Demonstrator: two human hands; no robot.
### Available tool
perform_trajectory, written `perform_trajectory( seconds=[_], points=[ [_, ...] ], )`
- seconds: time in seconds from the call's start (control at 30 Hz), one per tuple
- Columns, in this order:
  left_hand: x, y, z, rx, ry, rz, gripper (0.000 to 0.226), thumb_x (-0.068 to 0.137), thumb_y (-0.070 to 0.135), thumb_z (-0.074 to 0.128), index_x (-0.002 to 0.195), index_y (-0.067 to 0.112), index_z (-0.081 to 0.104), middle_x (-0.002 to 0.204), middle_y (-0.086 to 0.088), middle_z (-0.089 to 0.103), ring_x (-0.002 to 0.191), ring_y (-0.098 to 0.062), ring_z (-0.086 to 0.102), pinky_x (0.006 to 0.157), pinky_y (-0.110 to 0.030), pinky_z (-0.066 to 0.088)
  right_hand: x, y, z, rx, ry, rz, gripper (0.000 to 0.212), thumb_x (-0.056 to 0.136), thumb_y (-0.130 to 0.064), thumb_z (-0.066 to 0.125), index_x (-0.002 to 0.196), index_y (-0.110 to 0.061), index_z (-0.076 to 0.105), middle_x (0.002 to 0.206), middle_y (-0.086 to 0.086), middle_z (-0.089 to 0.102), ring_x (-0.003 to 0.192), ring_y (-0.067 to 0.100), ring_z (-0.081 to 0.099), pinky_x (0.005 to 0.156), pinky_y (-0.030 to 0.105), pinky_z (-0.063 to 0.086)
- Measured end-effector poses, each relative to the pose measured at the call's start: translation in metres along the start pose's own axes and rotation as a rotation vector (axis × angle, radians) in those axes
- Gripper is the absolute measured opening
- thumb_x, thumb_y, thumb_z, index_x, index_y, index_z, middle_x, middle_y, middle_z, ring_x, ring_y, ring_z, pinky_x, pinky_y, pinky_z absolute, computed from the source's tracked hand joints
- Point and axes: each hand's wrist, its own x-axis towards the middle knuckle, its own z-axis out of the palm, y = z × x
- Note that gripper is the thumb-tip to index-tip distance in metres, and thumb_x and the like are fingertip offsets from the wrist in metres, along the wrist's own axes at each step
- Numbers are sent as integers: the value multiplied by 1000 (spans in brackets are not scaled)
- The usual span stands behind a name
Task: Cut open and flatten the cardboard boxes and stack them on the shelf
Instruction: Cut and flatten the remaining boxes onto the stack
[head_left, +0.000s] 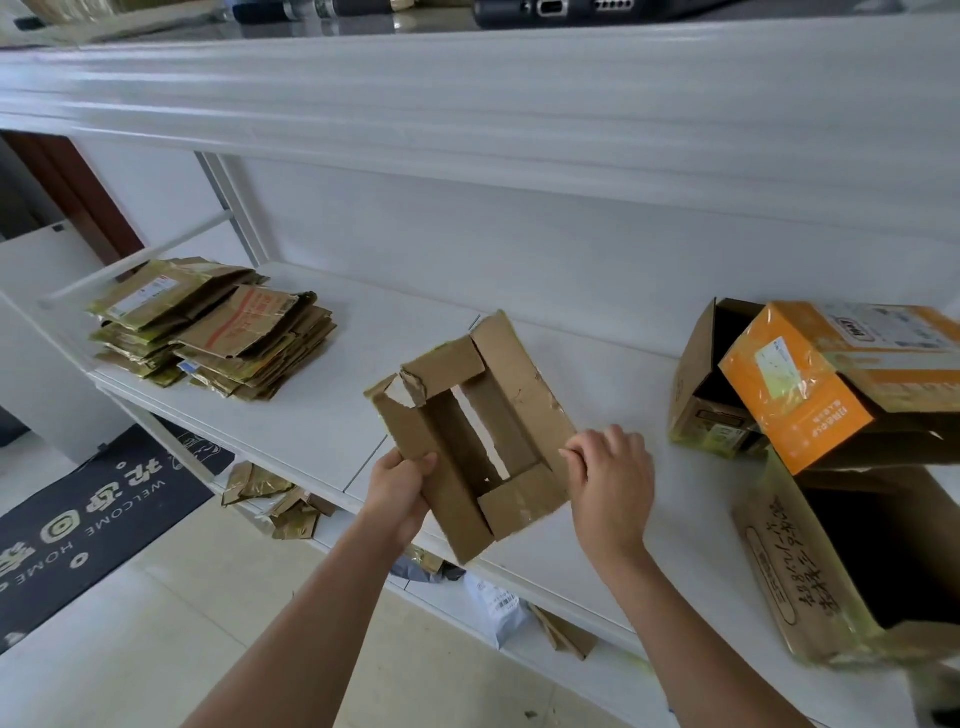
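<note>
White shelf (322, 415): flattened stack (213, 327) left, boxes (810, 384) right.
</note>
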Motion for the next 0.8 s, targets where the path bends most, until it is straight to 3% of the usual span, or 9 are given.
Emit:
perform_trajectory(
  seconds=[0.07, 0.13, 0.23, 0.33, 0.4, 0.5, 0.63, 0.73, 0.8],
  points=[
    [0, 4, 2, -35, 0, 11, 21, 100, 0, 47, 106, 15, 61, 108, -8, 68, 97, -25, 66, 68, -40, 57, -4, -1, 3, -2, -34, -3, 12, 84, -18, 77, 95, -15, 72, 84, 1, 65, 76, 21, 54, 65, 27, 33],
    [-2, 6, 6, -48, -10, 25, 23, 100, 0, 47, 114, 12, 60, 111, -10, 69, 100, -26, 67, 69, -39, 58, -8, -5, 7, 44, -148, 125, 23, 92, -27, 68, 111, -14, 70, 98, 5, 65, 86, 21, 55, 68, 27, 35],
    [-8, 2, 15, -41, -30, 31, 24, 99, 0, 50, 116, 9, 63, 111, -12, 70, 101, -27, 67, 78, -42, 58, -7, -11, 18, 228, -350, 478, 45, 94, -44, 60, 130, -17, 53, 123, 11, 51, 100, 19, 46, 72, 23, 39],
    [-15, -4, 27, 43, -61, 52, 22, 98, 1, 52, 111, 10, 67, 109, -11, 71, 96, -26, 67, 78, -41, 57, 0, -13, 27, 367, -433, 841, 61, 87, -51, 67, 128, -15, 39, 132, 17, 37, 97, 24, 39, 72, 27, 41],
    [-20, -7, 32, 72, -98, 72, 23, 98, 1, 52, 111, 10, 68, 106, -8, 72, 95, -24, 68, 77, -40, 57, 0, -13, 31, 399, -449, 967, 69, 83, -52, 72, 126, -16, 32, 133, 17, 32, 97, 25, 37, 65, 26, 41],
    [-23, -7, 34, 79, -128, 84, 23, 98, 0, 53, 108, 12, 69, 103, -6, 73, 94, -24, 68, 78, -41, 56, 0, -11, 33, 406, -439, 993, 72, 78, -45, 80, 122, -17, 30, 133, 17, 30, 97, 25, 38, 52, 20, 34],
    [-18, -4, 22, 30, -76, 60, 23, 98, 1, 53, 114, 10, 67, 110, -10, 69, 100, -27, 64, 84, -44, 55, 2, -9, 32, 616, -436, 1039, 57, 78, -24, 83, 114, -22, 38, 130, 12, 36, 101, 27, 54, 64, 25, 52],
    [-10, -3, 10, -129, -3, 25, 21, 98, -1, 51, 110, 8, 65, 106, -11, 70, 94, -26, 67, 71, -37, 57, -1, -7, 25, 851, -307, 1014, 62, 79, -4, 78, 122, -28, 39, 126, 3, 36, 90, 18, 62, 52, 13, 51],
    [-6, -4, 4, -232, 21, 0, 21, 98, -2, 49, 111, 8, 63, 101, -11, 74, 89, -26, 72, 64, -36, 58, -1, -8, 20, 943, -205, 1056, 73, 82, 5, 72, 134, -31, 34, 127, 1, 36, 89, 14, 62, 52, 13, 51]
  ],
)
